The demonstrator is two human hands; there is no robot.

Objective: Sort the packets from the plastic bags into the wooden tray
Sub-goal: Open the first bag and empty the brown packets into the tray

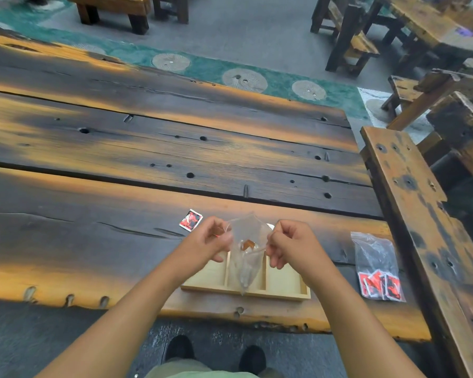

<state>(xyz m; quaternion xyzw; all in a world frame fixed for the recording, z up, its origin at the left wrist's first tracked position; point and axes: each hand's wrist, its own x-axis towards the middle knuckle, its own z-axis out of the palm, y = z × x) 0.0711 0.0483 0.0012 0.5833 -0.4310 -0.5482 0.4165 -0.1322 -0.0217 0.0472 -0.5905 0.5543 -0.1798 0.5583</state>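
Trouble can start at the top of the clear bag (247, 268). The left hand (216, 238) pinches one side of the top and the right hand (290, 246) pinches the other side, with the fingers curled in tight. The bag hangs in the air between them, right over the wooden tray (284, 281), which sits near the front edge of the bench (93, 241). A small brown packet (248, 244) seems to be inside the bag, up near the hands. I cannot tell if more packets are in there.

If the hands pull too hard, the thin plastic could rip or pop open fast. Then the brown packet could jump out and land in the wrong slot, or drop off the bench to the floor (224, 334). If one pinch slips, the bag will swing down from the other hand and the packet may slide out.

A second bag (377, 257) lies on the bench to the right of the tray, with red packets (380, 289) in its bottom end. One loose red packet (191, 219) lies past the left hand. An arm could bump it away, or it could be forgotten. Red and brown could also get mixed in one slot.
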